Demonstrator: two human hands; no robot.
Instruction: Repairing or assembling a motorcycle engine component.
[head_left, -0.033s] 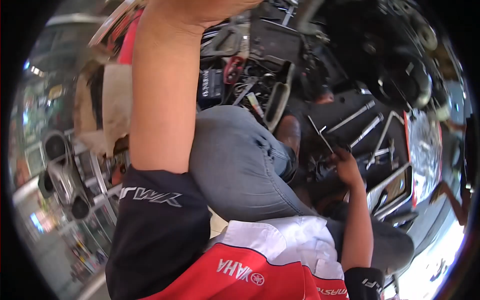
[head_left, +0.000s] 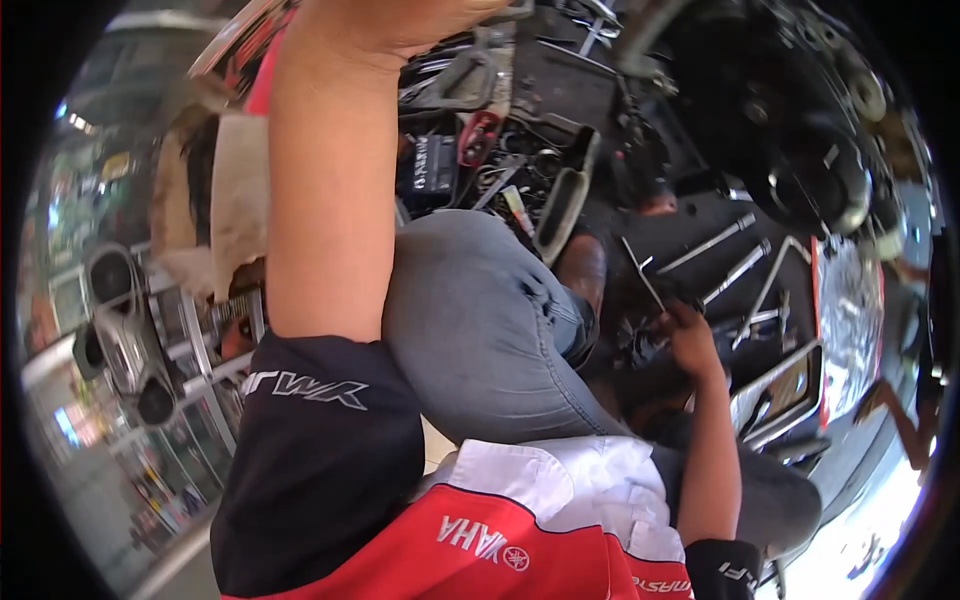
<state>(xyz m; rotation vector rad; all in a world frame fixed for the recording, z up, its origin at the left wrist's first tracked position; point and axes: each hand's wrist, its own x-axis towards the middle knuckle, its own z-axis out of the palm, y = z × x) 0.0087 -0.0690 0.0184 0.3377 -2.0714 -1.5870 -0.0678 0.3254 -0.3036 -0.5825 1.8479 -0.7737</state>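
My left forearm (head_left: 335, 200) reaches up past my raised knee. Only the heel of my left hand (head_left: 385, 22) shows at the upper edge; its fingers are out of the picture. Low on the right, my right hand (head_left: 692, 340) is closed, its fingers bent at the lower end of a thin metal rod tool (head_left: 643, 274). Beside it on the dark floor lie a long socket handle (head_left: 735, 274), another metal bar (head_left: 708, 243) and a bent metal bar (head_left: 768, 285). Dark parts (head_left: 640, 345) near my fingertips are too dim to name.
A box of loose tools (head_left: 568, 205) stands beyond my knee, next to a black battery (head_left: 433, 165) and a red item (head_left: 478, 138). Dark machine parts (head_left: 810, 170) fill the upper right. A metal-rimmed tray (head_left: 785, 395) lies right. Another person's arm (head_left: 905, 425) shows at the far right.
The view has shifted slightly, so the floor tools sit a little lower and farther right. Both of my hands keep nearly the same pose.
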